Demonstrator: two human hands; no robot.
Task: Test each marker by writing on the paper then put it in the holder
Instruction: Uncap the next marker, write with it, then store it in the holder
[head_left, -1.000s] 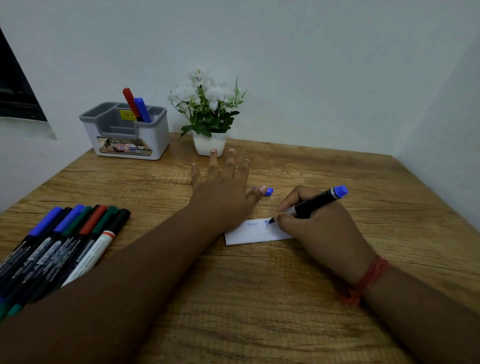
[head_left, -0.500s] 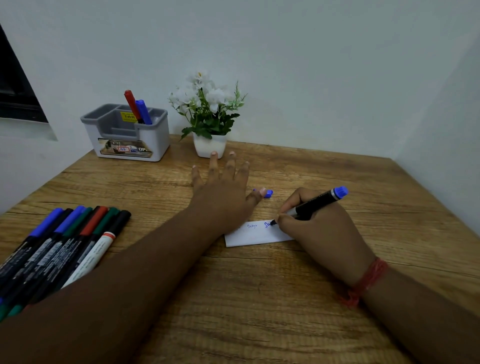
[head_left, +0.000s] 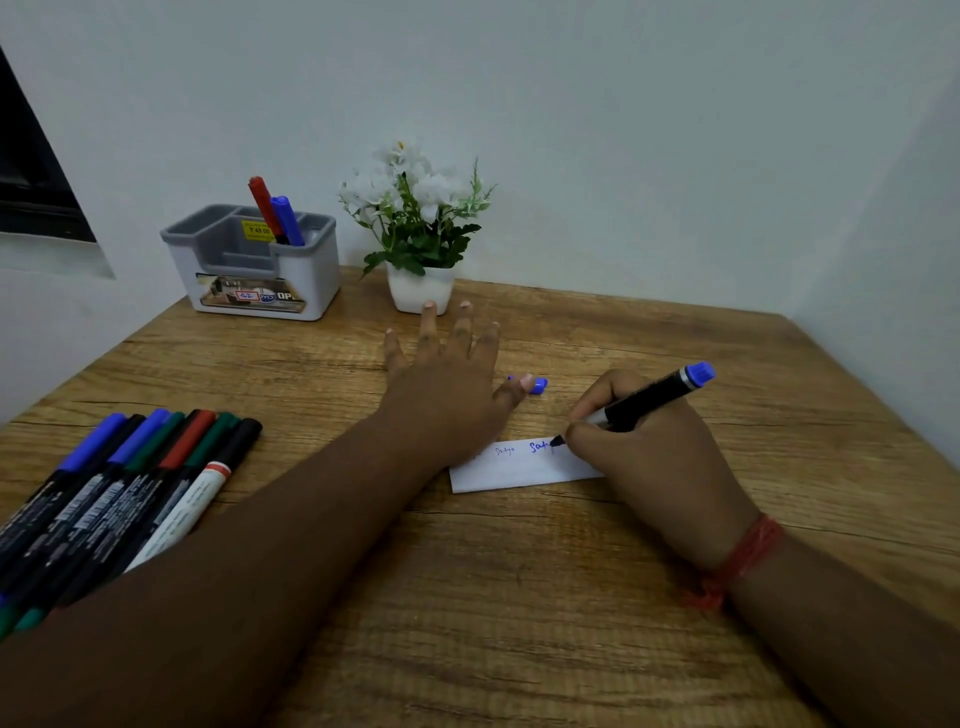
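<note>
Head view, item in hand: blue marker (head_left: 647, 402), uncapped, pinched low on its black barrel by the right hand (head_left: 657, 457), tip touching the paper (head_left: 519, 470) at a blue scrawl; judged light, rigid, smooth plastic, best held near the tip for writing and mid-barrel for carrying. Its cap (head_left: 537, 385) lies on the table (head_left: 519, 597) just beside the left thumb. Left hand (head_left: 447, 395): flat, fingers spread, pressing the paper's left end; the slip looks thin and liable to slide. Holder (head_left: 260, 265): far left, two markers upright inside. Untested markers (head_left: 130, 483): a row lying near left
</note>
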